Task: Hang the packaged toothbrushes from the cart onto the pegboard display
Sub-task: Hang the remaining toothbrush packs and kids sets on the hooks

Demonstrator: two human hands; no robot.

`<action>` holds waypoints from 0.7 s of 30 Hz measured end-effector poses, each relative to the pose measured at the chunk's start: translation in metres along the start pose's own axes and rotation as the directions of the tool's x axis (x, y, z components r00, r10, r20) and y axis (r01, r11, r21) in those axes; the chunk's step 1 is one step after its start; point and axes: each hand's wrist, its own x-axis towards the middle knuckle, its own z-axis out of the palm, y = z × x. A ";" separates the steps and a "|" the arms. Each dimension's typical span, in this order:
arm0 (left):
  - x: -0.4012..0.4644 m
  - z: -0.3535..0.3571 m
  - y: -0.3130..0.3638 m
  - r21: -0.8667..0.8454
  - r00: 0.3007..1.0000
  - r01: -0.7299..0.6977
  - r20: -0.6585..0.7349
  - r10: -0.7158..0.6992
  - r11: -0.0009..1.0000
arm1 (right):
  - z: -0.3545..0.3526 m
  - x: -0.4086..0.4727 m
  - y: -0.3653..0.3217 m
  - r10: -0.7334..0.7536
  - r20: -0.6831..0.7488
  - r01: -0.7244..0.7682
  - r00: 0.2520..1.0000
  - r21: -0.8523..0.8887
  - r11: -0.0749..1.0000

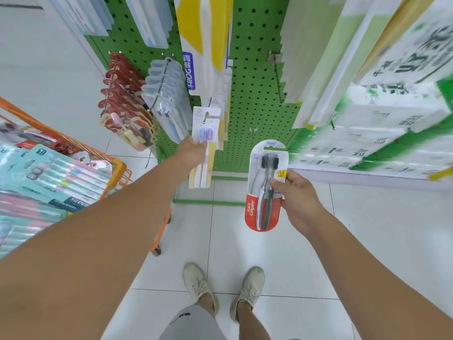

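My left hand (192,153) grips a white-and-yellow toothbrush pack (204,153) that hangs on a peg of the green pegboard (255,99). My right hand (297,195) holds a red-and-clear Colgate two-brush pack (266,185) upright in the air, in front of the board and below an empty peg (252,130). At the left edge stands the orange cart (117,168), filled with several teal and pink toothbrush packs (49,182).
Red packs (122,104) and clear packs (166,94) hang on pegs to the left of my left hand. A long bare hook (278,79) juts out at upper right. Large green-and-white packages (367,123) crowd the right side. My feet stand on white floor tiles.
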 end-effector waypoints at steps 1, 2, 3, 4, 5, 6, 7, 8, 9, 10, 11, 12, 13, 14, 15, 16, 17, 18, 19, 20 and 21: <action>0.007 0.001 0.002 0.000 1.000 -0.023 -0.018 0.023 1.000 | 0.000 0.004 -0.003 -0.011 -0.014 0.011 1.000 -0.013 1.000; 0.012 0.002 0.004 -0.006 0.998 -0.045 -0.033 0.045 0.999 | -0.001 0.008 -0.006 -0.026 -0.021 0.025 0.999 -0.026 0.999; 0.017 0.002 0.006 0.004 0.997 -0.070 -0.045 0.070 0.998 | -0.001 0.011 -0.009 -0.042 -0.020 0.041 0.999 -0.035 0.999; 0.021 0.003 0.007 0.030 0.995 -0.086 -0.053 0.088 0.996 | 0.000 0.013 -0.012 -0.059 -0.014 0.058 0.998 -0.045 0.997; 0.027 0.004 0.006 0.051 0.994 -0.089 -0.051 0.092 0.995 | 0.000 0.016 -0.015 -0.079 -0.004 0.078 0.997 -0.050 0.996; 0.031 0.006 0.007 0.066 0.995 -0.086 -0.045 0.089 0.994 | 0.001 0.017 -0.019 -0.103 0.010 0.103 0.995 -0.052 0.993; 0.033 0.007 0.009 0.081 0.996 -0.078 -0.037 0.081 0.994 | 0.003 0.018 -0.023 -0.129 0.023 0.130 0.991 -0.049 0.990; 0.033 0.009 0.012 0.100 0.997 -0.067 -0.040 0.071 0.993 | 0.005 0.019 -0.027 -0.151 0.032 0.152 0.988 -0.042 0.988; 0.034 0.009 0.014 0.100 0.997 -0.058 -0.042 0.063 0.993 | 0.009 0.020 -0.031 -0.168 0.035 0.169 0.985 -0.030 0.985; 0.034 0.009 0.017 0.091 0.998 -0.050 -0.034 0.054 0.995 | 0.012 0.020 -0.036 -0.181 0.034 0.181 0.983 -0.012 0.983; 0.033 0.008 0.018 0.085 0.999 -0.043 -0.023 0.045 0.995 | 0.015 0.020 -0.040 -0.189 0.035 0.189 0.981 0.011 0.982; 0.030 0.008 0.019 0.091 0.999 -0.031 -0.025 0.033 0.995 | 0.018 0.020 -0.043 -0.196 0.039 0.195 0.980 0.028 0.980; 0.030 0.006 0.018 0.099 0.999 -0.022 -0.029 0.025 0.995 | 0.021 0.019 -0.046 -0.201 0.044 0.200 0.979 0.040 0.979; 0.030 0.005 0.015 0.109 0.999 -0.023 -0.034 0.027 0.994 | 0.023 0.017 -0.047 -0.204 0.047 0.202 0.978 0.053 0.978; 0.031 0.005 0.011 0.112 0.999 -0.024 -0.028 0.027 0.993 | 0.025 0.015 -0.047 -0.205 0.044 0.201 0.978 0.073 0.977; 0.030 0.004 0.008 0.106 0.999 -0.030 -0.022 0.032 0.994 | 0.026 0.013 -0.047 -0.204 0.038 0.199 0.978 0.099 0.975; 0.028 0.003 0.005 0.094 0.999 -0.027 -0.020 0.029 0.995 | 0.027 0.011 -0.046 -0.205 0.032 0.199 0.978 0.128 0.972; 0.025 0.003 0.002 0.080 1.000 -0.014 -0.021 0.016 0.997 | 0.027 0.010 -0.046 -0.209 0.029 0.202 0.977 0.155 0.967; 0.021 0.003 -0.002 0.060 1.000 -0.003 -0.030 0.005 0.998 | 0.028 0.009 -0.046 -0.215 0.027 0.207 0.976 0.178 0.962; 0.017 0.004 -0.005 0.037 0.999 -0.006 -0.045 0.008 0.999 | 0.028 0.008 -0.046 -0.221 0.026 0.211 0.975 0.198 0.957; 0.013 0.005 -0.009 0.015 0.998 -0.014 -0.068 0.015 1.000 | 0.028 0.008 -0.047 -0.228 0.027 0.216 0.973 0.221 0.951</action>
